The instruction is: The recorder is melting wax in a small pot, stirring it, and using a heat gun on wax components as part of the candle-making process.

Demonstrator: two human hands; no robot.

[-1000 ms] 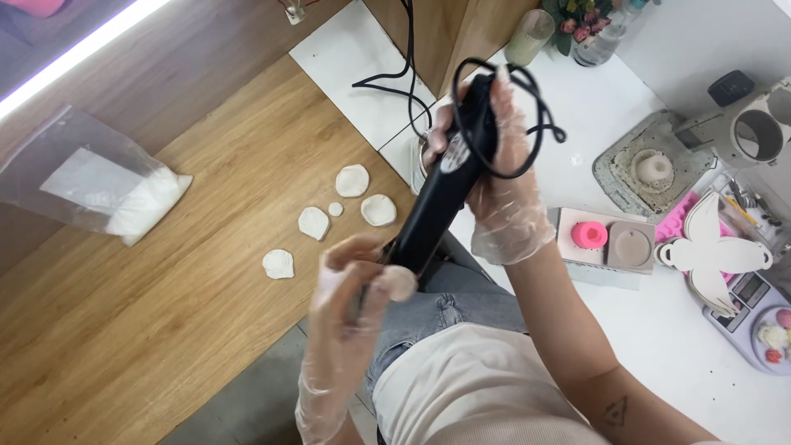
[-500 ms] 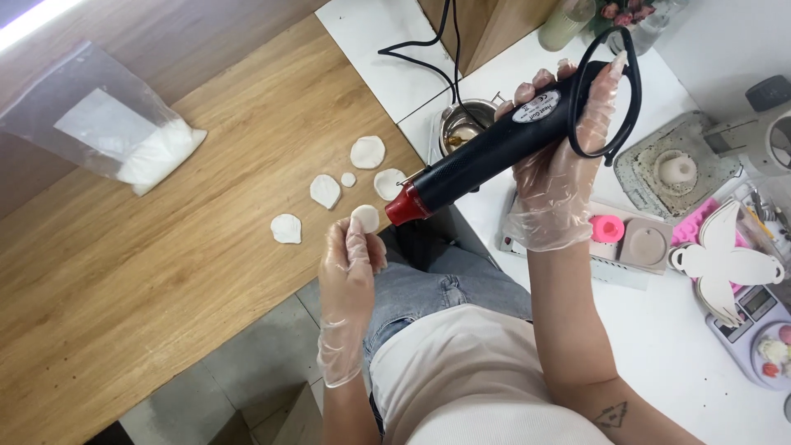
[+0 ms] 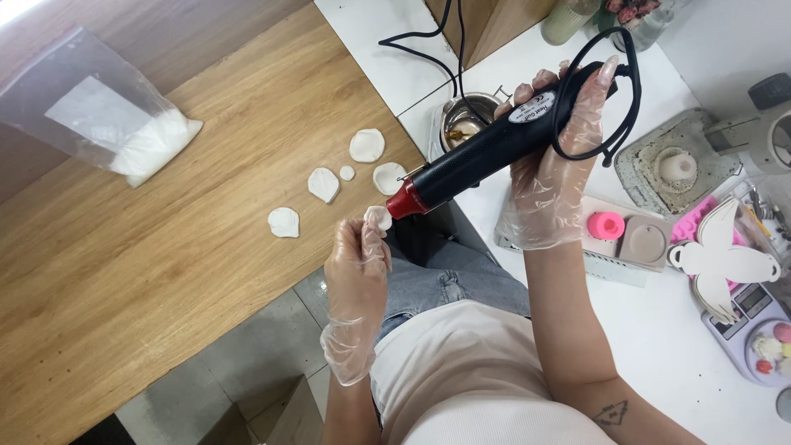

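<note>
The right hand [image 3: 550, 177] grips a black heat gun [image 3: 494, 148]; its red nozzle nearly touches a small white petal [image 3: 378, 217] pinched, partly hidden, in the left hand [image 3: 357, 268]; the gun's cord runs out of frame.

Bright, even indoor light, looks like overhead. A light strip glares white at the top left corner. Shadows soft and short: faint ones beside the white petals [image 3: 367, 145] on the wooden desk [image 3: 165, 272]. Plastic bag [image 3: 99, 115] catches sheen, clear gloves shine a little on the right hand [image 3: 550, 165]. White desk [image 3: 659, 330] nearly blown out at right. Focus sharp in the centre, mild softness and wide-angle stretch toward the edges. No motion blur.
</note>
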